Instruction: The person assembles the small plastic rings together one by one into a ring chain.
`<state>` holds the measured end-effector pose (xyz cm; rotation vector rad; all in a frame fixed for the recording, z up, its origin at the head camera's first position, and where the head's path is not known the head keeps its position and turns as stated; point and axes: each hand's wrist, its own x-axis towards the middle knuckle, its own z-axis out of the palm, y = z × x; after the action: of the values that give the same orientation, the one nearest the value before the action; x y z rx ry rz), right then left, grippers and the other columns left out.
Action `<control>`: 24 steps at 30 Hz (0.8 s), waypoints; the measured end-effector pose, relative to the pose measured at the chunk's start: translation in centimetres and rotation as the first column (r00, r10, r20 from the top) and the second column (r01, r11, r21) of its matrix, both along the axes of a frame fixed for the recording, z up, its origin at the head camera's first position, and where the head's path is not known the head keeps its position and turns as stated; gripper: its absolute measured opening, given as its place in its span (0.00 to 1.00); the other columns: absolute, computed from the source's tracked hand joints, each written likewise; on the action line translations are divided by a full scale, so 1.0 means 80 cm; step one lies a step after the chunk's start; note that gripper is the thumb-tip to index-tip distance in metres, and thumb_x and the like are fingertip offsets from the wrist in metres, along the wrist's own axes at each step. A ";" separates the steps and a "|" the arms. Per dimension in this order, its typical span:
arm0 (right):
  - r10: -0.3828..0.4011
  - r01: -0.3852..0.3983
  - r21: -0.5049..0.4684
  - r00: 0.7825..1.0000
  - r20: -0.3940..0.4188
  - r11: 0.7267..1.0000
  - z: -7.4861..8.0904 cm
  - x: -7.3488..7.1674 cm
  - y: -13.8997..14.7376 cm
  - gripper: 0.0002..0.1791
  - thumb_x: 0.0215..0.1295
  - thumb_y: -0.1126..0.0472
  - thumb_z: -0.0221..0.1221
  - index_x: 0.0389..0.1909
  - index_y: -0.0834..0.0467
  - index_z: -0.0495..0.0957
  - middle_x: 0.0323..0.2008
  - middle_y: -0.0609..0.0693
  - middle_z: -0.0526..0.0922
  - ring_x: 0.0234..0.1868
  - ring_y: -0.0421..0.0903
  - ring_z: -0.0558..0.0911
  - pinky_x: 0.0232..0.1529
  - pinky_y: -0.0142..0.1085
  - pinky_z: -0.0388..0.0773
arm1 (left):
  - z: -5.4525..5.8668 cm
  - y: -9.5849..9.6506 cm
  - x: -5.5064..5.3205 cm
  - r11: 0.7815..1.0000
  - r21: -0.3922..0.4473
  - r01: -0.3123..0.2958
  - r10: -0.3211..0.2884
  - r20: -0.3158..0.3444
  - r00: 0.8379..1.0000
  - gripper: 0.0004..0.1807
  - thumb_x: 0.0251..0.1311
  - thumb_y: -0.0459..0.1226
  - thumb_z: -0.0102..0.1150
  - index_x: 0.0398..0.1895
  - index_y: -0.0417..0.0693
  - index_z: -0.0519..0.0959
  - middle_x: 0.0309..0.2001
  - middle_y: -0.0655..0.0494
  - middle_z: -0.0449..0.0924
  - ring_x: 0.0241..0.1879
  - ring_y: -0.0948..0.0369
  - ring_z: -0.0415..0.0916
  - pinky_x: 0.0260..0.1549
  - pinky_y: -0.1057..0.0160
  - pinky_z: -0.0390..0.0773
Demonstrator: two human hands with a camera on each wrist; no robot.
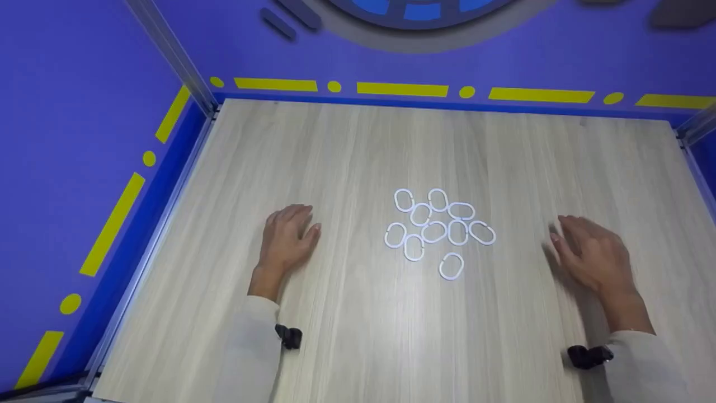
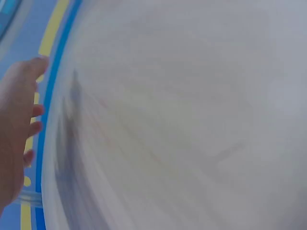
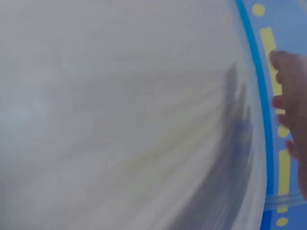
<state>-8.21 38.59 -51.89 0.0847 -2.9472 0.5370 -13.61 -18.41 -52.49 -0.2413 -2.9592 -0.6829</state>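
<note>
Several white oval plastic rings [image 1: 449,232], shaped like shower curtain rings with a small gap in each, lie flat in a loose cluster on the table. One ring [image 1: 450,278] sits a little apart, nearer the person. To the left of the cluster, my left hand [image 1: 286,238] is low over the table with relaxed, slightly bent fingers and holds nothing. My right hand [image 1: 598,254] is on the opposite side, fingers loosely bent and its shadow beside it, also holding nothing. Each wrist view shows its hand at the outer edge, with no ring in sight.
The pale wood-grain table [image 1: 358,336] is bounded by a blue panel [image 1: 84,112] on the left and a blue back wall [image 1: 358,61] with yellow dashes. Metal posts [image 1: 173,53] stand at the corners. A small black device [image 1: 590,356] is on each sleeve.
</note>
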 end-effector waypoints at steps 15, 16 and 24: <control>0.167 -0.119 -0.313 0.977 0.130 0.942 -0.008 0.014 -0.129 0.16 0.73 0.53 0.61 0.51 0.60 0.85 0.42 0.55 0.90 0.40 0.45 0.84 0.44 0.39 0.80 | 0.009 0.116 0.009 0.925 0.349 0.149 -0.214 0.156 0.964 0.15 0.62 0.37 0.67 0.51 0.44 0.85 0.46 0.50 0.88 0.45 0.56 0.84 0.48 0.54 0.83; 0.172 -0.121 -0.313 0.975 0.142 0.942 -0.009 0.016 -0.137 0.16 0.73 0.53 0.61 0.51 0.60 0.84 0.42 0.55 0.89 0.40 0.46 0.84 0.43 0.40 0.80 | 0.009 0.121 0.007 0.927 0.336 0.165 -0.234 0.177 0.956 0.16 0.61 0.37 0.68 0.53 0.45 0.85 0.47 0.51 0.87 0.46 0.56 0.84 0.49 0.54 0.82; 0.165 -0.137 -0.192 0.976 0.140 0.972 -0.016 0.023 -0.182 0.29 0.61 0.41 0.69 0.52 0.59 0.80 0.38 0.51 0.82 0.38 0.45 0.76 0.42 0.43 0.73 | 0.012 0.146 -0.010 0.946 0.198 0.256 -0.301 0.248 0.921 0.28 0.59 0.41 0.72 0.63 0.47 0.79 0.52 0.53 0.81 0.52 0.57 0.79 0.54 0.56 0.79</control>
<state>-6.36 24.04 -53.21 0.2615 -3.0405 0.8687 -14.41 -6.74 -51.53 -0.6132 -3.1362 -1.0691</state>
